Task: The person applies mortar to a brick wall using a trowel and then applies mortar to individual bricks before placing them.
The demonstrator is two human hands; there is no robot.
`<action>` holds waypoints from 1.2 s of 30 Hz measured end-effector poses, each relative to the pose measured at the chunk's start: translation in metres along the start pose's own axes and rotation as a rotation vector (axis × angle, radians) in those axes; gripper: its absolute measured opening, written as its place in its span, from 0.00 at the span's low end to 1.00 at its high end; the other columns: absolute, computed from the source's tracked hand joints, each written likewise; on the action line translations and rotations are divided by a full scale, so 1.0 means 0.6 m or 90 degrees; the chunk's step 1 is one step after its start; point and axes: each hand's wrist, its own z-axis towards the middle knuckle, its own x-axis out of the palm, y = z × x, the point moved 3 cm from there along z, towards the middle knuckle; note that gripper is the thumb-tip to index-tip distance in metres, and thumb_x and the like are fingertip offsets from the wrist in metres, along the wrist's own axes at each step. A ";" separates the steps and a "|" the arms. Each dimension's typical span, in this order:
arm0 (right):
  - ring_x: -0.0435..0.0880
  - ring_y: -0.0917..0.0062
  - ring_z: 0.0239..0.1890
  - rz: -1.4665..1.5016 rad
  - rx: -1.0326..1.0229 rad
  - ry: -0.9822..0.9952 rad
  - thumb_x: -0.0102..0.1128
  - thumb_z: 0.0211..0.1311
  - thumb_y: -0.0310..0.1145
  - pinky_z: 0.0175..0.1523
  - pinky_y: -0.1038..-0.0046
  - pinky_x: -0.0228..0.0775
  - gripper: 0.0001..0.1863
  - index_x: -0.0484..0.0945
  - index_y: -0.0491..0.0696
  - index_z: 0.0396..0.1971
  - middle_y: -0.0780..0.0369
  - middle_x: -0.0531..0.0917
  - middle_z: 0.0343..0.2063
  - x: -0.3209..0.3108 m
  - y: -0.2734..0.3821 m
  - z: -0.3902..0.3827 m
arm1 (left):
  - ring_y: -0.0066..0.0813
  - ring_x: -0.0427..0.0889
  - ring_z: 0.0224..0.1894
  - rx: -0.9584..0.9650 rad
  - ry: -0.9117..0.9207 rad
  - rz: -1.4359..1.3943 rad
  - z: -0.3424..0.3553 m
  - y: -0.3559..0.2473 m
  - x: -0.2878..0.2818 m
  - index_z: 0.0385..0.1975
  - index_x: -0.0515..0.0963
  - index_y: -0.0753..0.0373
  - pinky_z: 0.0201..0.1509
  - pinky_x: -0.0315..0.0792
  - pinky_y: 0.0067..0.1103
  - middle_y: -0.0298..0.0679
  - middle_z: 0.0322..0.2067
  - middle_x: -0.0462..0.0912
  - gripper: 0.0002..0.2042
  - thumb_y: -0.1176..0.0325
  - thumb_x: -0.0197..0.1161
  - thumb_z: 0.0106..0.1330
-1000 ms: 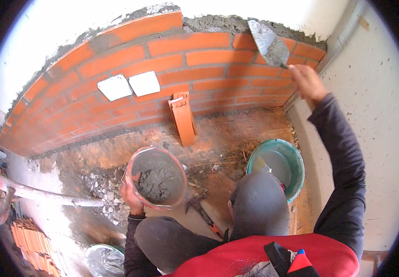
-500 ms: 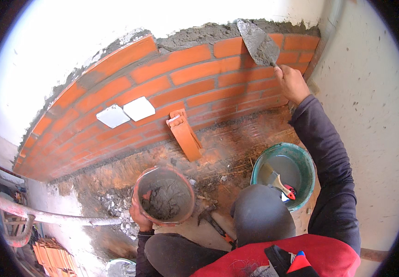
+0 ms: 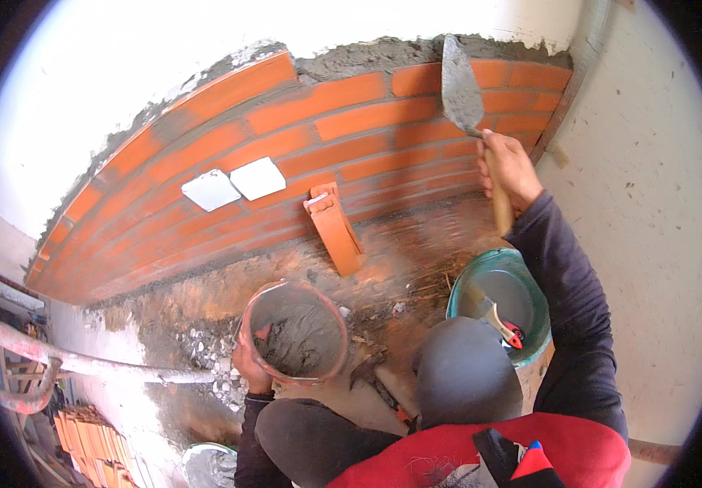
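Observation:
My right hand (image 3: 509, 167) grips the wooden handle of a mortar-smeared trowel (image 3: 460, 88), blade pointing up in front of the upper courses of the orange brick wall (image 3: 302, 138). Grey mortar lies spread along the wall's top. My left hand (image 3: 249, 372) holds the rim of a reddish bucket (image 3: 295, 332) filled with wet grey mortar, down near my knees.
A loose orange brick (image 3: 336, 228) leans against the wall's foot. A green bucket (image 3: 501, 301) with water and a brush stands at right. Two white tiles (image 3: 234, 184) are fixed on the wall. Pipes and stacked bricks (image 3: 91, 435) lie at the lower left; a plastered wall (image 3: 643, 179) closes the right.
My right hand has drawn the trowel away from the mortar bed on top of the wall and turned the blade upright. The mortar bucket in my left hand has shifted slightly right.

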 end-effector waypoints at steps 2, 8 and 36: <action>0.69 0.82 0.13 0.083 0.014 0.030 0.43 0.73 0.49 0.15 0.76 0.65 0.18 0.68 0.49 0.30 0.67 0.71 0.17 0.050 -0.003 0.014 | 0.38 0.74 0.57 -0.005 0.002 -0.050 0.002 -0.007 0.017 0.58 0.69 0.78 0.63 0.66 0.36 0.48 0.55 0.75 0.27 0.55 0.45 0.74; 0.71 0.79 0.13 0.068 -0.055 0.070 0.41 0.75 0.47 0.17 0.72 0.70 0.20 0.68 0.45 0.30 0.63 0.71 0.16 0.231 -0.028 0.014 | 0.38 0.71 0.60 -0.016 0.011 -0.078 -0.005 -0.048 0.047 0.59 0.68 0.79 0.64 0.64 0.35 0.49 0.57 0.73 0.28 0.56 0.45 0.74; 0.82 0.51 0.31 -0.926 -0.504 0.541 0.63 0.56 0.43 0.37 0.54 0.74 0.17 0.78 0.46 0.39 0.49 0.81 0.27 0.258 -0.113 -0.120 | 0.29 0.74 0.56 -0.008 -0.034 -0.148 -0.009 -0.018 0.031 0.56 0.73 0.74 0.66 0.63 0.31 0.42 0.53 0.78 0.20 0.64 0.50 0.73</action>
